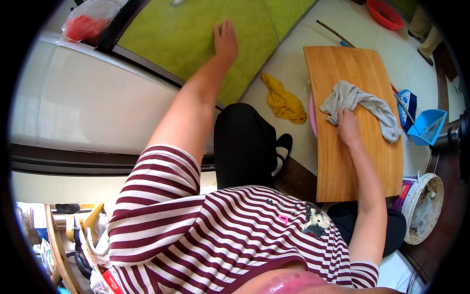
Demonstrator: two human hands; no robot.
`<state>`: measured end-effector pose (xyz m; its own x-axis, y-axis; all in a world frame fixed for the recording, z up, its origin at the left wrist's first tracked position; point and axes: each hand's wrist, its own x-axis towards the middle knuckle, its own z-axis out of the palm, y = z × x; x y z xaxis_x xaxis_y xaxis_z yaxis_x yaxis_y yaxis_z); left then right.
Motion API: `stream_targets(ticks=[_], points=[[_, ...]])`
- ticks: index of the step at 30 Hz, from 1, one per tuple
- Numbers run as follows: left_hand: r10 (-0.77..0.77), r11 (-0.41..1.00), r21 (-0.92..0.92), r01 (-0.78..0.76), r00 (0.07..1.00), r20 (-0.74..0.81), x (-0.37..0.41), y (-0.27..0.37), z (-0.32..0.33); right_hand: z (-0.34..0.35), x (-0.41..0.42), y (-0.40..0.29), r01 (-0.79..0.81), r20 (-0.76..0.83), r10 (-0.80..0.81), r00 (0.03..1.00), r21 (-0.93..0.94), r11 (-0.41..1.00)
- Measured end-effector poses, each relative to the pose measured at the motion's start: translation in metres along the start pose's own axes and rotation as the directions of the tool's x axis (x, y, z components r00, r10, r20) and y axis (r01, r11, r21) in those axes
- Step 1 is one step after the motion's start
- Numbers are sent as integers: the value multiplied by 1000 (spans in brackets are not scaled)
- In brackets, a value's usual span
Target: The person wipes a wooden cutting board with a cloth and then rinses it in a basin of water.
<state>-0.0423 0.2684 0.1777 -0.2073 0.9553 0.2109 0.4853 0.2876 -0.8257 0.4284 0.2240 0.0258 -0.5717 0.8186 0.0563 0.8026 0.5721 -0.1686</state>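
Note:
My left hand (226, 41) lies flat with its fingers apart against a yellow-green panel (172, 36), and holds nothing. Over on the right, my right hand (348, 125) grips one edge of a grey cloth (345, 95). That cloth lies bunched at one end and stretched out at the other on a wooden board (337, 165). A crumpled yellow cloth (284, 101) rests on the floor between the panel and the board. Part of a pink round thing (313, 115) shows beneath the board's left edge.
Right of the board are a blue dustpan (427, 128), a blue brush (407, 106) and a waste bucket (422, 209) with plastic inside. A red basin (384, 14) stands at the top right, near another person's legs (426, 33). A bag with red contents (86, 27) is at the upper left.

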Motion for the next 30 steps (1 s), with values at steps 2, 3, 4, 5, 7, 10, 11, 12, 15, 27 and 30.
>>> stream_targets(ticks=[2, 3, 4, 5, 7, 10, 11, 12, 15, 27, 30], points=[[173, 982, -103, -160, 975, 140, -15, 20, -15, 8, -5, 9, -17, -41, 16, 999, -2, 1000], [345, 929, -281, -243, 844, 411, -11, 28, -16, 8, -8, 6, -16, -56, 16, 998, 10, 1000], [517, 846, -467, -257, 609, 601, -7, 36, -15, 8, -10, 3, -16, -66, 18, 998, 24, 1000], [651, 714, -699, -28, 392, 650, -14, 46, -5, 9, -12, -1, -20, -74, 22, 997, 37, 999], [840, 490, -872, -4, 270, 471, -17, 77, 11, 2, -12, -12, -48, -79, 54, 995, 75, 996], [908, 314, -792, -523, 410, 89, -14, 126, -3, -1, -10, -22, -103, -38, 108, 993, 126, 987], [874, 299, -788, -538, 486, 0, -9, 133, -20, -1, -9, -19, -123, -19, 126, 992, 126, 984], [828, 280, -787, -550, 553, -92, -8, 136, -43, -4, -11, -16, -144, 2, 145, 989, 121, 982], [839, 117, -839, -532, 505, -203, 0, 151, -68, -31, -9, -17, -149, 311, 107, 944, 113, 982], [728, -537, -405, 740, 649, 220, -25, 289, -49, -21, -42, 17, 501, 170, -509, 844, 92, 861], [727, -627, -293, 722, 678, 113, -30, 302, -27, -1, -10, 22, 561, 135, -557, 819, 13, 828]])
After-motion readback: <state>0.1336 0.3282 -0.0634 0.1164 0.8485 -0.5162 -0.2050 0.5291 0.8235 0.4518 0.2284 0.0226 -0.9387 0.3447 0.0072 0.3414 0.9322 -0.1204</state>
